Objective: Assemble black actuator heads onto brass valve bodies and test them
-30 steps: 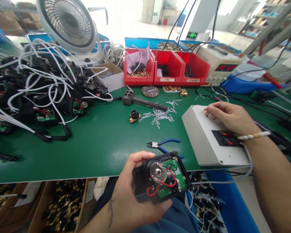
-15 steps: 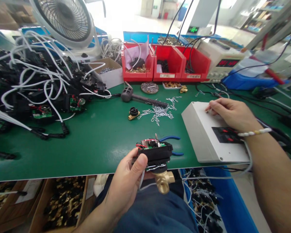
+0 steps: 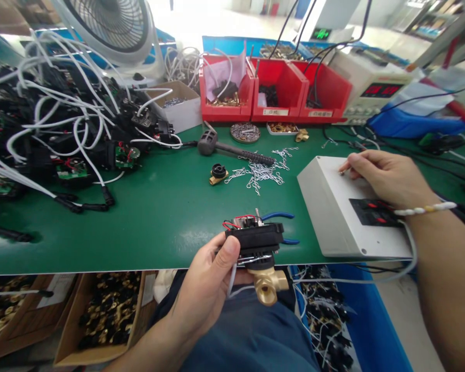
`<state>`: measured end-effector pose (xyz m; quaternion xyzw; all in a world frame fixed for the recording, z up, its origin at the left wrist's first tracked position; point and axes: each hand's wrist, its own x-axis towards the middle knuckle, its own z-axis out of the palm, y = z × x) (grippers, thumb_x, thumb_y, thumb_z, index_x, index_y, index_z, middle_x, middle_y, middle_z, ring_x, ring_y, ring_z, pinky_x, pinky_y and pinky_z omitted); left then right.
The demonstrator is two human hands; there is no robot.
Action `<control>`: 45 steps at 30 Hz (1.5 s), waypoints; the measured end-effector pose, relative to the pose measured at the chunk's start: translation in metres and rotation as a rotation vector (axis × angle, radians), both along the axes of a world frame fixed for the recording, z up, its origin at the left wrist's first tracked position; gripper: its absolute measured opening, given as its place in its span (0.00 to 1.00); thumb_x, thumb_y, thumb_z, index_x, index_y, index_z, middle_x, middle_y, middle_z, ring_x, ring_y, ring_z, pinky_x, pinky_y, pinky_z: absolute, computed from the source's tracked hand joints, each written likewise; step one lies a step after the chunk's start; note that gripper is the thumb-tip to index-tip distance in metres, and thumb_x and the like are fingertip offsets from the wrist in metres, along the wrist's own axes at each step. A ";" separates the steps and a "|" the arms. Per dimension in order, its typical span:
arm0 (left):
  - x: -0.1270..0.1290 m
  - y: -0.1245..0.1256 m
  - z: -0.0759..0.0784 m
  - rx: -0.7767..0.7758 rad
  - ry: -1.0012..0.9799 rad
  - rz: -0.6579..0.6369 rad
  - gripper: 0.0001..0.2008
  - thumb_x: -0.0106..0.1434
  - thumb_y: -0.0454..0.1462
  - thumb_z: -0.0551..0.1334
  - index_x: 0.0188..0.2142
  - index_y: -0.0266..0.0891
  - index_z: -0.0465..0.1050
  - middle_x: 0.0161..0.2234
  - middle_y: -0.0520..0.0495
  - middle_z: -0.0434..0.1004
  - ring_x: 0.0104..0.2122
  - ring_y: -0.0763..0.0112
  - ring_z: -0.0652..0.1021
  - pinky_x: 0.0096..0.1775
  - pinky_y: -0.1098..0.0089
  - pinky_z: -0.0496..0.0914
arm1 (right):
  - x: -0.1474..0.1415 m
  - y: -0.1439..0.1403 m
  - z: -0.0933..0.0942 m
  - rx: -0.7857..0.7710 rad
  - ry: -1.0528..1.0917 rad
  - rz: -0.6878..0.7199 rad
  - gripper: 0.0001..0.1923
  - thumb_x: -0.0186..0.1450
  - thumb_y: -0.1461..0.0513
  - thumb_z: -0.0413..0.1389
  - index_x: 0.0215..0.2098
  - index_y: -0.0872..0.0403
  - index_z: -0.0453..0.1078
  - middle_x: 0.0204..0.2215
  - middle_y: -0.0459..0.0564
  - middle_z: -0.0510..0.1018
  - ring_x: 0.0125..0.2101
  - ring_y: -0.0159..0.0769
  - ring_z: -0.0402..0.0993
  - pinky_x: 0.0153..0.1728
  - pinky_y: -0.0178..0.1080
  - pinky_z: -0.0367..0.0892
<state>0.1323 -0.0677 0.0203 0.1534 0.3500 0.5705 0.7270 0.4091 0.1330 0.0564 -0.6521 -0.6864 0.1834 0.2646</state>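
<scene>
My left hand grips a black valve actuator unit at the table's near edge. The unit is level, its open top showing a green circuit board with red wires, and a brass valve body hangs under it. A white cable runs from it. My right hand rests on top of a white plastic box at the right, fingertips pinched on a small switch near its far edge. A black panel with red buttons sits on the box by my wrist.
Blue-handled pliers lie behind the unit. A heap of metal clips, a brass fitting and a black mallet lie mid-table. Black units with white cables crowd the left. Red bins, a fan and a power supply stand behind.
My left hand turned the unit from open face toward me to level, so the brass valve body shows underneath. My right hand stayed on the white box.
</scene>
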 end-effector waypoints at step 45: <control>0.001 -0.006 -0.003 0.108 -0.201 0.013 0.21 0.66 0.51 0.62 0.46 0.36 0.76 0.33 0.45 0.80 0.31 0.75 0.78 0.38 0.74 0.75 | -0.004 -0.004 0.002 0.009 0.027 0.014 0.42 0.44 0.25 0.52 0.28 0.54 0.73 0.31 0.55 0.77 0.29 0.37 0.69 0.37 0.43 0.66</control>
